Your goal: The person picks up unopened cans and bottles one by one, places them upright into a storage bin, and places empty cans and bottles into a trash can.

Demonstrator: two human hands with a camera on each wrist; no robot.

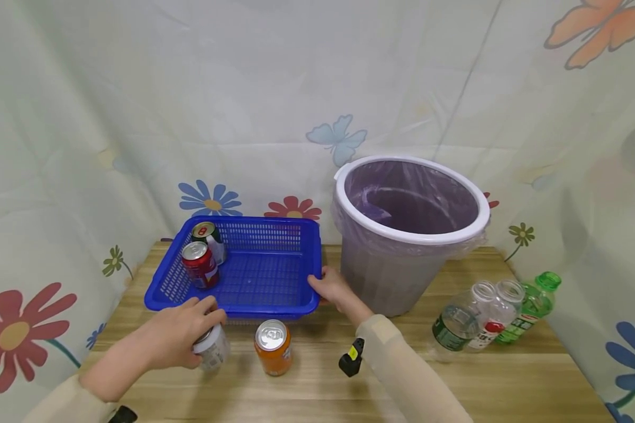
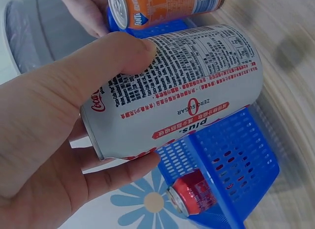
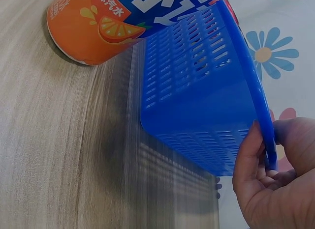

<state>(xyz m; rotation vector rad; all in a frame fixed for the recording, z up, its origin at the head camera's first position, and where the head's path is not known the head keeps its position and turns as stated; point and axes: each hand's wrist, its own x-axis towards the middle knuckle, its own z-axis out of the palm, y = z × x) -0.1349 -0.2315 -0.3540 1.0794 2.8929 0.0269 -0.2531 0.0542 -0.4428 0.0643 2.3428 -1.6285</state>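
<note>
In the head view my left hand [image 1: 182,332] grips a white soda can [image 1: 213,348] in front of the basket. The left wrist view shows the can's Zero Sugar lettering, with my thumb and fingers around one end. My right hand [image 1: 334,286] pinches the rim of the blue plastic basket [image 1: 275,308] at its near right corner, thumb on top. Inside the basket, at its left, stand a red can [image 1: 201,265] and a dark green and white can [image 1: 216,244]. An orange Fanta can [image 1: 273,348] stands upright on the table between my hands.
A grey trash bin [image 1: 386,282] with a purple liner and white rim stands right of the basket. Three plastic bottles, a clear one [image 1: 457,323], one with a red-and-white label [image 1: 494,323] and a green one [image 1: 534,305], stand on the wooden table [image 1: 381,393] at right.
</note>
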